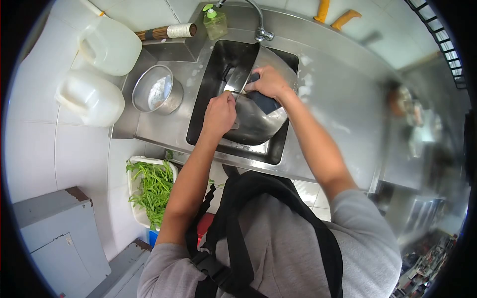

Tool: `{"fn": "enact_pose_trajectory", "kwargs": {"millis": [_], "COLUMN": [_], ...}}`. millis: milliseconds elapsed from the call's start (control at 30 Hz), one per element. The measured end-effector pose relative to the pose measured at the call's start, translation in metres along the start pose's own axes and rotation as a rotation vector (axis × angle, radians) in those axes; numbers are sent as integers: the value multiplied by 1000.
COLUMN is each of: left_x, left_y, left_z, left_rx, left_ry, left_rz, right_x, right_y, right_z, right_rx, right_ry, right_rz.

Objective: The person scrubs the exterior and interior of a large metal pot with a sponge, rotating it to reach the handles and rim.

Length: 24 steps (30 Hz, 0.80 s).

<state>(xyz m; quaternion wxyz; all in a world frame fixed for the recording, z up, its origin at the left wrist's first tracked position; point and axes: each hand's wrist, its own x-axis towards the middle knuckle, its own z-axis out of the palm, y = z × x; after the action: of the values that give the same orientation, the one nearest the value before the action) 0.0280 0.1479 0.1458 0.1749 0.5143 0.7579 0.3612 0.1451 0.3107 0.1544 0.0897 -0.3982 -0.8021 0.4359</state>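
Observation:
A large shiny metal bowl [256, 125] is tilted inside the sink [198, 107]. My left hand [221, 113] is closed at its near-left edge, fingertips pinched on the metal by a thin dark bar. My right hand [271, 83] is closed around a dark grey flat pad [266, 102], which lies against the bowl's surface. Both hands are close together over the basin, and the right fingertips are partly hidden behind the pad. Above the bowl's far edge is the faucet [263, 34].
Left of the sink stands a metal pot [171, 97] with whitish contents. A green-pump soap bottle [214, 24], a bamboo brush [166, 32] and plastic jugs [92, 99] are behind and left. Leafy greens fill a white basket [133, 193] below. Orange-handled tools [345, 19] rest at the back.

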Motion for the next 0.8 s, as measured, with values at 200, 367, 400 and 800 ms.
{"fn": "enact_pose_trajectory", "kwargs": {"millis": [200, 367, 400, 800], "left_x": [2, 3, 3, 1], "left_y": [1, -3, -5, -7], "left_z": [1, -2, -1, -3], "left_rx": [13, 21, 23, 13], "left_ry": [-27, -41, -42, -1], "left_rz": [-21, -33, -28, -16], "right_x": [7, 3, 17, 24], "right_y": [3, 0, 10, 4], "right_z": [-10, 4, 0, -15], "right_rx": [65, -236, -76, -147], "right_ry": [5, 204, 66, -29], "right_rz": [32, -187, -72, -34]}}
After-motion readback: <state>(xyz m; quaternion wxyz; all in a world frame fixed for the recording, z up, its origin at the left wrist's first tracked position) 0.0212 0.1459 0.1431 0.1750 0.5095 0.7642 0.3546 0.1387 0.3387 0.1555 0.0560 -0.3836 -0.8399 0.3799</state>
